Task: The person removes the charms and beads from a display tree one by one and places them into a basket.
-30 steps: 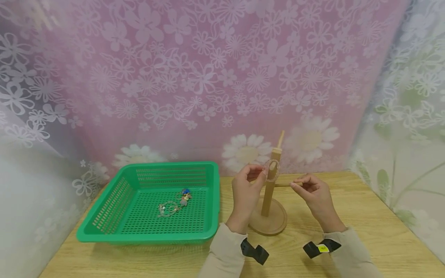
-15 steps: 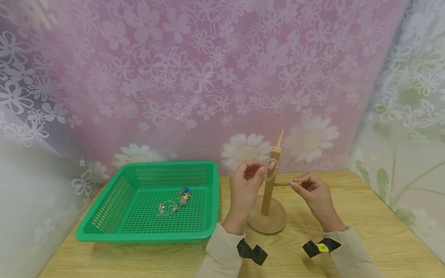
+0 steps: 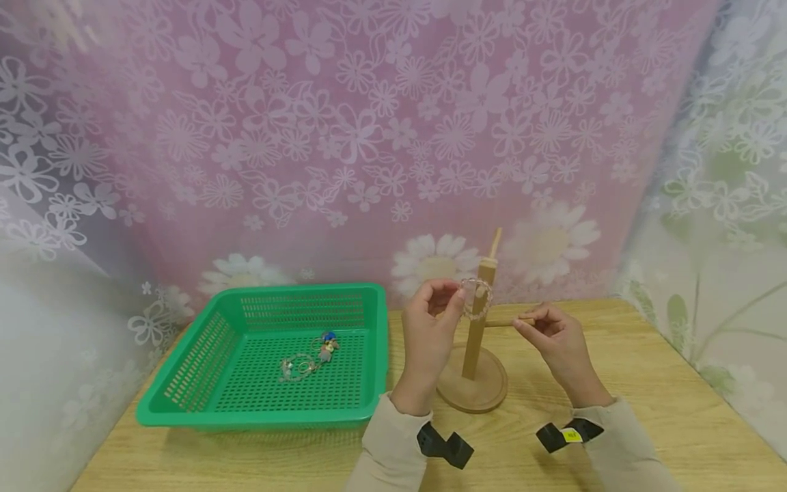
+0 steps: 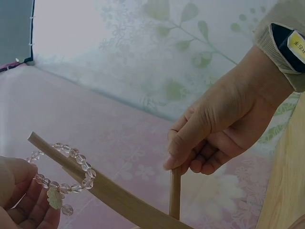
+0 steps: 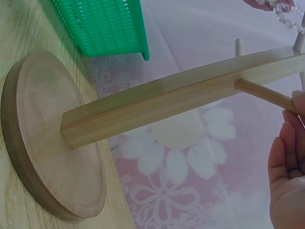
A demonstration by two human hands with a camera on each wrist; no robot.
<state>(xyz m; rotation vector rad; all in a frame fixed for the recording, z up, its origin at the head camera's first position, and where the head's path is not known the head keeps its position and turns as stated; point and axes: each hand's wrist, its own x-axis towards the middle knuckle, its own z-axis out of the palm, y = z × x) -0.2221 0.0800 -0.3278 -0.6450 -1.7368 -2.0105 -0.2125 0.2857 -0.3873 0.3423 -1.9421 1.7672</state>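
My left hand [image 3: 428, 342] pinches a bracelet of clear pinkish beads [image 4: 86, 166] between thumb and fingers. From the bracelet dangles a pale shell-shaped charm [image 4: 55, 198]. It hangs at the upper part of a wooden stand [image 3: 474, 348], and a peg end [image 4: 39, 141] shows through its ring in the left wrist view. Whether the beads touch the wood I cannot tell. On the other side, my right hand [image 3: 561, 348] pinches the end of a side peg [image 5: 264, 93] of the stand. The stand is upright on its round base [image 5: 62, 143].
Left of the stand, a green plastic basket [image 3: 258, 420] sits on the wooden table [image 3: 504, 451]. Inside it lie a beaded bracelet [image 3: 285, 374] and a keychain with small colourful charms [image 3: 328, 347]. A flowered curtain [image 3: 369, 137] hangs behind the table.
My left hand has drawn slightly left and up, and the bracelet has shifted left with it against the post. My right hand stays on the side peg.
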